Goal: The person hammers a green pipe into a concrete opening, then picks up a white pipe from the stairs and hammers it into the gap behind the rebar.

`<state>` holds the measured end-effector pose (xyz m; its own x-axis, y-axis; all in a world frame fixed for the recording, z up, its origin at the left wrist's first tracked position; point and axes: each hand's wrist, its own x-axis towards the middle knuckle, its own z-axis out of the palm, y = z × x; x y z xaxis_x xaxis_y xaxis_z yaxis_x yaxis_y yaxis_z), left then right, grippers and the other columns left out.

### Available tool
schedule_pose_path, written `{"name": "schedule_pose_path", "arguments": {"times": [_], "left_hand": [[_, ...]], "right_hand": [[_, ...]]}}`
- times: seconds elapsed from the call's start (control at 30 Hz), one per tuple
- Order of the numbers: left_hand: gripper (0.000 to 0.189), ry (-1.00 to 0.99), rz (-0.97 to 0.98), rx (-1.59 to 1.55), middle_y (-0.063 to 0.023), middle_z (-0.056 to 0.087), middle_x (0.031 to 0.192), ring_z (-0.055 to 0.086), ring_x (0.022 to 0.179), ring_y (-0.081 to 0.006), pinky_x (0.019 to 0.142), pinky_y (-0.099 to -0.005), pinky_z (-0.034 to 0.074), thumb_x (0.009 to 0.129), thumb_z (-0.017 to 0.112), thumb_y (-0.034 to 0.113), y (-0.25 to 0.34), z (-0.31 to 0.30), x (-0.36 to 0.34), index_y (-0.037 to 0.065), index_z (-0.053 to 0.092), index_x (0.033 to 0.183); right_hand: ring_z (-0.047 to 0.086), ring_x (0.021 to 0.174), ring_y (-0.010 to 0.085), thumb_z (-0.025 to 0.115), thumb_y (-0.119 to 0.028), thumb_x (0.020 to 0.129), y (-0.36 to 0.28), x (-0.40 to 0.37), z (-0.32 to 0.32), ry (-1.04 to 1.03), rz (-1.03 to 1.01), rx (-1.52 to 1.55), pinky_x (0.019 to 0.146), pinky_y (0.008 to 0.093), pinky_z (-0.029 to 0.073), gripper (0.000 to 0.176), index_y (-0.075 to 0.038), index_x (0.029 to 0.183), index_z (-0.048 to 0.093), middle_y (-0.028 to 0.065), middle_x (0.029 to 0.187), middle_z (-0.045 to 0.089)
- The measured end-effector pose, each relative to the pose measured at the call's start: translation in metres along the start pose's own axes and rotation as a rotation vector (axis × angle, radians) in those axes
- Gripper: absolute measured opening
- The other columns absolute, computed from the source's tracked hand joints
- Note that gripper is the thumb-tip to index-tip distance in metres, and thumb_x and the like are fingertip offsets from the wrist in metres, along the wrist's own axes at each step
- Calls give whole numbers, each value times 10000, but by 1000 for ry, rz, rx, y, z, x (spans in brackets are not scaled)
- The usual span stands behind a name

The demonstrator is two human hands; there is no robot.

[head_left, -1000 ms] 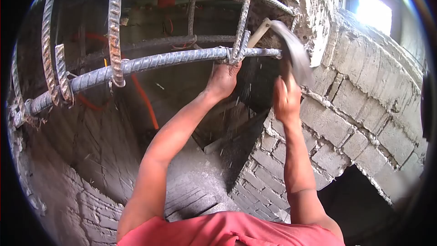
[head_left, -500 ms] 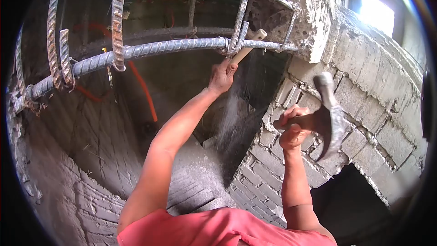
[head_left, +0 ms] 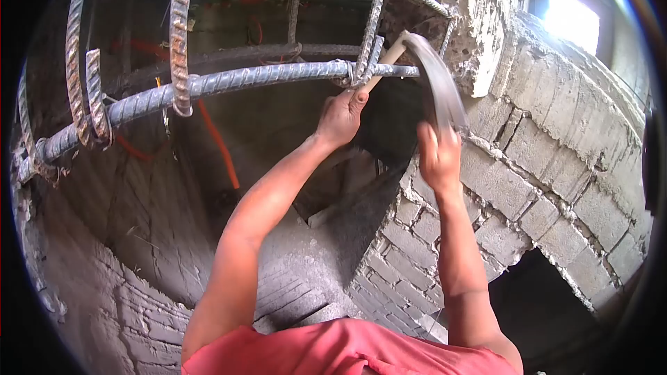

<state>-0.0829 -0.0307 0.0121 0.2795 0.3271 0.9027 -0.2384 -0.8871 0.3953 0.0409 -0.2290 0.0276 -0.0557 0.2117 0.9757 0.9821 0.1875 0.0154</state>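
My left hand is closed around a pale rod-like chisel, whose upper end sticks out past a ribbed steel bar. The chisel's far end is hidden by the hand. In my right hand is a claw hammer, smeared by motion, with the handle mostly hidden behind the fingers. The hammer's head reaches right up to the chisel's top end. Just above my left hand runs the horizontal rebar, tied to upright bars.
Broken concrete rises behind the hammer. A rough block wall stands on the right, with a dark opening low in it. An orange tube hangs behind the rebar. Grey rubble and dust lie below.
My right hand has swung the hammer up and left, from beside the block wall to the chisel's end. The left hand stays nearly in place. The falling dust below it has thinned.
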Motion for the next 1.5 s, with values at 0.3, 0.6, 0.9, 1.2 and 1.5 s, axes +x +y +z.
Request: {"name": "schedule_pose_path", "arguments": {"times": [0.3, 0.6, 0.9, 1.2, 1.5], "left_hand": [[556, -11, -108, -8, -227, 557, 657, 606, 703, -449, 611, -445, 467, 996, 463, 528, 23, -7, -1, 6, 656, 992], [610, -62, -244, 20, -269, 598, 732, 616, 812, -487, 672, -478, 475, 991, 437, 557, 45, -9, 7, -14, 649, 985], [575, 32, -50, 137, -254, 629, 858, 612, 849, -453, 752, -502, 464, 1032, 356, 512, 30, -9, 21, 15, 635, 955], [459, -28, -167, 119, -283, 641, 893, 591, 961, -487, 715, -526, 460, 1008, 473, 431, 28, -7, 25, 15, 657, 953], [552, 41, -34, -329, 1, 413, 637, 420, 580, -115, 524, -305, 343, 1012, 432, 542, -26, 8, 11, 53, 487, 762]], "right_hand": [[452, 508, 131, 480, -503, 993, -30, 5, 8, 358, -155, 621, 462, 287, 346, 470, -76, 796, 476, 5, 608, 475], [467, 550, 82, 552, -551, 951, -34, 9, -13, 178, 205, 636, 455, 248, 415, 495, -60, 960, 491, 4, 682, 492], [531, 595, 216, 511, -475, 989, -41, 23, -8, -113, 422, 146, 578, 378, 438, 505, 21, 921, 572, 136, 637, 506], [450, 546, 76, 476, -578, 979, -27, 28, 2, 69, 273, 351, 482, 246, 340, 544, -47, 863, 505, -6, 658, 496], [474, 549, 120, 486, -582, 965, -36, -36, -29, 306, 382, 844, 459, 268, 413, 505, -87, 1067, 478, 48, 734, 519]]}}
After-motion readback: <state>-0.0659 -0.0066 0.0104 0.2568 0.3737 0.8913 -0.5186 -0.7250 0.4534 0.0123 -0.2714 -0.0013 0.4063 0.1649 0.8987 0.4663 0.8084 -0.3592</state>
